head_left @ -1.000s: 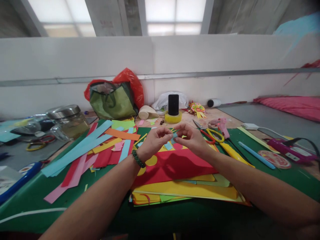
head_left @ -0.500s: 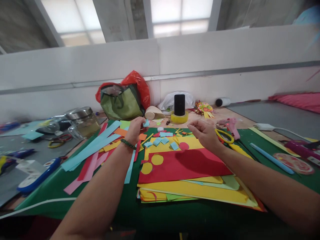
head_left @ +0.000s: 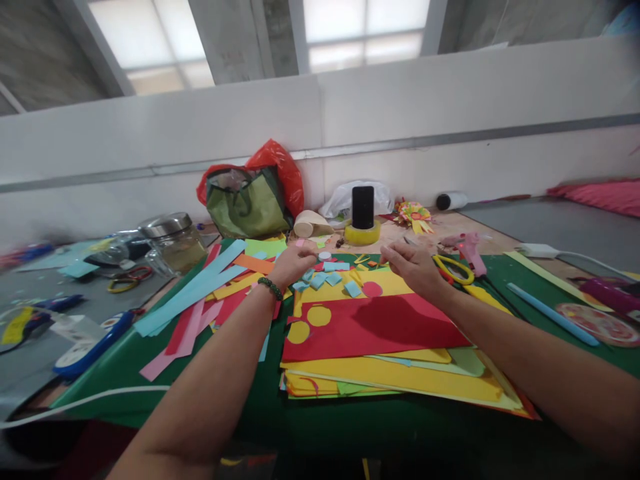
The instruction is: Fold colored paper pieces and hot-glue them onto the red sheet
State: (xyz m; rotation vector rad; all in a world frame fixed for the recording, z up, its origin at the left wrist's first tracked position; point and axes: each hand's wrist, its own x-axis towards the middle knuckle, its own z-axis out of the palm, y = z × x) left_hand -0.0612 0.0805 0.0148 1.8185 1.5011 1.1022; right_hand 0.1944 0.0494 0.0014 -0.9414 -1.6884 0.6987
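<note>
My left hand (head_left: pixel 294 263), with a dark green beaded bracelet (head_left: pixel 271 288), is closed, fingertips together beside a small white disc (head_left: pixel 325 256). A blue paper piece (head_left: pixel 307 274) lies just under its fingers; whether they grip anything is hidden. My right hand (head_left: pixel 411 263) makes a pinch above the far edge of the paper stack, and a thin greyish tip shows over its fingers, too small to name. Between the hands are several small blue paper pieces (head_left: pixel 353 288) and a pink-red paper circle (head_left: pixel 372 289). Nearer me, a red sheet (head_left: pixel 370 330) carries two yellow paper circles (head_left: pixel 319 315).
Coloured paper strips (head_left: pixel 200 287) spread at left. Yellow-handled scissors (head_left: pixel 460 270) and a pink glue gun (head_left: pixel 469 253) lie right of my right hand. Behind stand a phone (head_left: pixel 363 207) on a yellow tape roll (head_left: pixel 363 233), a green bag (head_left: pixel 245 203) and a glass jar (head_left: pixel 173 243).
My left hand has moved right and down from the strips toward the small blue pieces. The blue piece it held up now shows low under its fingers. My right hand stays pinched in about the same place.
</note>
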